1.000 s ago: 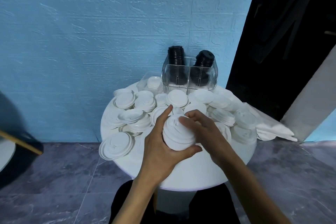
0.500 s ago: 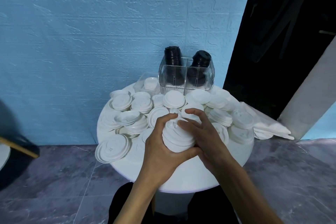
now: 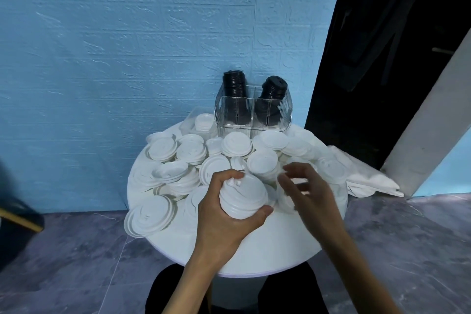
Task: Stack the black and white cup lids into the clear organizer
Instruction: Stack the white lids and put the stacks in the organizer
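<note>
Left hand point(image 3: 224, 214) grip holding stack of white lids point(image 3: 242, 196), right hand point(image 3: 309, 190) grip wide with fingers loosely spread, just beside it above round white table point(image 3: 267, 250)

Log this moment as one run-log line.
left hand: grips white lid stack | right hand: open, beside stack | clear organizer: black lids only | loose white lids: on table

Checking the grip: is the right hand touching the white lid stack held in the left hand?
Apart. The head view shows the right hand beside the stack, with a gap.
</note>
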Available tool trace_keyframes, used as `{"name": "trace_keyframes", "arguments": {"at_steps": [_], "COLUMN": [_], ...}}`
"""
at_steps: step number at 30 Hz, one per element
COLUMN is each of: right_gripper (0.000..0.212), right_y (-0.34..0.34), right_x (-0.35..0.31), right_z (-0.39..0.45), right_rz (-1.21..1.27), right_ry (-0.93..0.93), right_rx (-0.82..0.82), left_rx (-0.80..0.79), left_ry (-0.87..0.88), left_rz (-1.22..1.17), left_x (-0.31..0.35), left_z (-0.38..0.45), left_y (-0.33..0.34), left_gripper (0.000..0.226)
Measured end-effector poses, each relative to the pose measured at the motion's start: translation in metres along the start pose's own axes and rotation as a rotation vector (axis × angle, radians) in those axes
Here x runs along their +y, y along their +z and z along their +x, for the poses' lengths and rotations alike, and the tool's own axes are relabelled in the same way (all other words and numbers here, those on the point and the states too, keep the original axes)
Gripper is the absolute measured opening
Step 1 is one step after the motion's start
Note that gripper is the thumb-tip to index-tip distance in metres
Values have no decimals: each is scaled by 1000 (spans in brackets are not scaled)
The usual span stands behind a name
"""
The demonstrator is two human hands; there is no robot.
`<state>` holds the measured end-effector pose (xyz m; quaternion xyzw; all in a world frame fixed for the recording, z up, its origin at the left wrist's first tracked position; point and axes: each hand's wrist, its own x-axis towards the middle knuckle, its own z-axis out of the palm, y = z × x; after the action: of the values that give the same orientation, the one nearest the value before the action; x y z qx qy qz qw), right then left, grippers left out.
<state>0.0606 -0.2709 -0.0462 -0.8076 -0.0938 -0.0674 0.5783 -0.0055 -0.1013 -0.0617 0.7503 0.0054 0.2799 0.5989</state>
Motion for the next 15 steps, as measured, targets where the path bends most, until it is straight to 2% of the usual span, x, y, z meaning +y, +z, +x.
{"name": "trace_keyframes", "arguments": {"at_steps": [2,4,6,8,10,15], "right_gripper": [44,68,89,100,100,78], "right_y": [-11,-18,-21,-20,-18,-16], "right_x": [23,43,55,62,68,68], "right_z": [7,11,10,8,8,10], "right_rz": [-326,-592,-702,-718,-691,-570], "right_ry": [-83,-63,-16,-4,-7,-59], "right_rx": [70,43,-38,-94,-106,-26], "left_rx": [1,3,-8,-18,-12,-27], "left_ry": [-5,-13,-27,-37,-48,-72], "left_rz": [5,0,1,2,-4,-9], "left_x": [-1,0,0,-1,-2,-5], "left_z": [0,0,0,-1,-3,-4], "left_y": [0,1,2,3,4,6], "left_gripper": [68,68,68,68,68,67]}}
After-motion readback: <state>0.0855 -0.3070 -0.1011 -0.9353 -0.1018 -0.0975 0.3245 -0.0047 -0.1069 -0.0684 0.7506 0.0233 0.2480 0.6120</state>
